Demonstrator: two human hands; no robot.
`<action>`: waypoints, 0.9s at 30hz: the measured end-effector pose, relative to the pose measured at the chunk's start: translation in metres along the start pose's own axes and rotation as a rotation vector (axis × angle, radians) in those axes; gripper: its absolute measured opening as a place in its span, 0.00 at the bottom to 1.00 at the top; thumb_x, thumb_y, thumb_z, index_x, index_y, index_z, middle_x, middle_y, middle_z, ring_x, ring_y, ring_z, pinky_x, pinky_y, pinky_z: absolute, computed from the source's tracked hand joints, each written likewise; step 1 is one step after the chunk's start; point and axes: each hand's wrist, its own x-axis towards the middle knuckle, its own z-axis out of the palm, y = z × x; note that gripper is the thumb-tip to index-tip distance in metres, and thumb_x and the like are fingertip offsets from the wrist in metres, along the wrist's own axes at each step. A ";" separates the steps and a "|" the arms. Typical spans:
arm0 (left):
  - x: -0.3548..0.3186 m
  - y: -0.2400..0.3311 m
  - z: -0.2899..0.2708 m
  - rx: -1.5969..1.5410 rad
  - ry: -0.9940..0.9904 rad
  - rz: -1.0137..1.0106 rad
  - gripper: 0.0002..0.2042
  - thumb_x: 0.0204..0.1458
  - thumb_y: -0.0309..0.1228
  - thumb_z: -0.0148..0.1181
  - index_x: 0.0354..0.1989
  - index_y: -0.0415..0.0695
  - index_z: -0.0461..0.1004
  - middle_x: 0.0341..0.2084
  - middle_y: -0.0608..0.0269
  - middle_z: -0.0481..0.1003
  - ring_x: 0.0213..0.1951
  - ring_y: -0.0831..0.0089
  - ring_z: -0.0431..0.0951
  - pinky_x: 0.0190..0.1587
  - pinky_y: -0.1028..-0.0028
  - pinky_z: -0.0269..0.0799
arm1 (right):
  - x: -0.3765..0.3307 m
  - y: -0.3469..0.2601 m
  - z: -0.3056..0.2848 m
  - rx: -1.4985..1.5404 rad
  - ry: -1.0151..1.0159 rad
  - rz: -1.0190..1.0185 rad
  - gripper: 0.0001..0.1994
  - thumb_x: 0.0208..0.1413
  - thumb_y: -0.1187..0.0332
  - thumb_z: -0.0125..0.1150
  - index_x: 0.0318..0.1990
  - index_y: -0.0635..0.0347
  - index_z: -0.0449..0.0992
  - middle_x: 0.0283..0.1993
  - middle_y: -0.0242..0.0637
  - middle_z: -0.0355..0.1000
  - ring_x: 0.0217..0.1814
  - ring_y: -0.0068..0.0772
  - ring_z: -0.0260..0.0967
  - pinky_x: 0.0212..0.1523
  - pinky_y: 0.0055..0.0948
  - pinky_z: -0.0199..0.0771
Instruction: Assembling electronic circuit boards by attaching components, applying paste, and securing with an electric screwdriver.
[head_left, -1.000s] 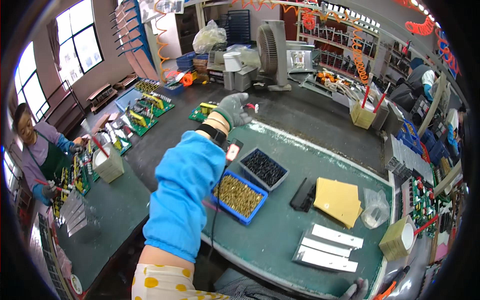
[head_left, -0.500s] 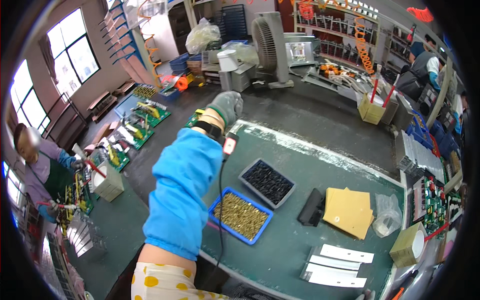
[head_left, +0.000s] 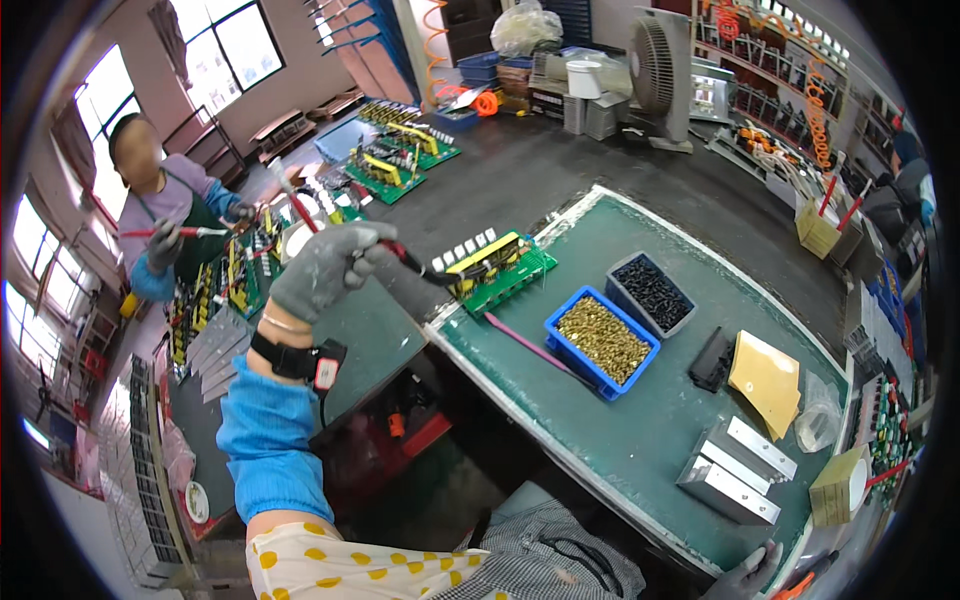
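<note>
The left hand (head_left: 322, 268), in a grey glove, was up high over the gap between the two tables, its grip clenched around a red-handled tool (head_left: 400, 252) whose dark tip pointed toward the green circuit board (head_left: 497, 270). That board lay at the near-left corner of the green table (head_left: 640, 440), the tool tip just beside its left end; whether it touched, I could not tell. A blue sleeve (head_left: 268, 440) covered the forearm, with a black wrist strap (head_left: 290, 360) and a small red tag at the cuff.

The right hand (head_left: 745, 580) barely showed at the lower edge, a grey glove peeking in near the table's front rim; its grip was too cut off to read, open or clenched.

Just right of the board sat a blue bin of brass-coloured parts (head_left: 600, 340), and touching its far side a dark bin of black parts (head_left: 652, 292). A purple rod (head_left: 535, 348) lay between board and blue bin. Farther right were a black block (head_left: 712, 360), a yellow envelope (head_left: 768, 378) and metal brackets (head_left: 735, 470).

Across the aisle on the left, another person (head_left: 165, 215) stood at a second table (head_left: 370, 330) crowded with more green boards, holding a red tool of their own.
</note>
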 end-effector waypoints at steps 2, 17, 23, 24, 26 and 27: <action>-0.025 -0.014 -0.012 0.254 0.132 0.040 0.17 0.58 0.34 0.52 0.50 0.35 0.72 0.26 0.71 0.69 0.24 0.86 0.66 0.23 0.86 0.60 | 0.000 0.001 0.000 0.009 -0.009 -0.003 0.17 0.65 0.64 0.57 0.49 0.73 0.73 0.42 0.46 0.78 0.42 0.42 0.77 0.46 0.34 0.78; 0.065 -0.057 0.099 1.581 0.075 0.150 0.20 0.51 0.42 0.58 0.47 0.41 0.76 0.40 0.48 0.79 0.44 0.49 0.78 0.48 0.57 0.73 | -0.008 0.012 -0.010 0.083 -0.037 0.014 0.14 0.63 0.67 0.58 0.47 0.72 0.75 0.41 0.46 0.79 0.41 0.41 0.78 0.43 0.33 0.79; 0.098 -0.080 0.089 1.623 0.016 -0.194 0.19 0.46 0.41 0.61 0.42 0.39 0.79 0.39 0.45 0.80 0.43 0.49 0.80 0.47 0.58 0.74 | -0.013 0.019 -0.016 0.032 -0.091 -0.013 0.13 0.62 0.68 0.59 0.47 0.71 0.75 0.41 0.47 0.79 0.40 0.41 0.78 0.42 0.34 0.80; 0.098 -0.083 0.085 1.638 0.018 -0.195 0.19 0.46 0.41 0.61 0.42 0.39 0.79 0.39 0.45 0.80 0.43 0.49 0.80 0.47 0.58 0.74 | -0.016 0.022 -0.017 0.019 -0.103 -0.015 0.13 0.62 0.69 0.58 0.47 0.71 0.75 0.41 0.47 0.79 0.40 0.42 0.79 0.41 0.34 0.80; 0.092 -0.089 0.081 1.566 0.098 -0.067 0.21 0.46 0.42 0.61 0.44 0.39 0.77 0.38 0.43 0.79 0.43 0.47 0.78 0.49 0.58 0.72 | -0.021 0.033 -0.015 0.006 -0.106 -0.033 0.13 0.62 0.69 0.58 0.48 0.71 0.75 0.42 0.47 0.79 0.40 0.42 0.79 0.42 0.33 0.80; 0.092 -0.091 0.080 1.605 0.130 -0.065 0.20 0.47 0.41 0.58 0.44 0.40 0.77 0.39 0.43 0.78 0.45 0.49 0.78 0.50 0.58 0.72 | -0.026 0.038 -0.017 -0.010 -0.095 -0.063 0.13 0.62 0.69 0.58 0.48 0.71 0.75 0.42 0.47 0.79 0.40 0.42 0.79 0.42 0.33 0.80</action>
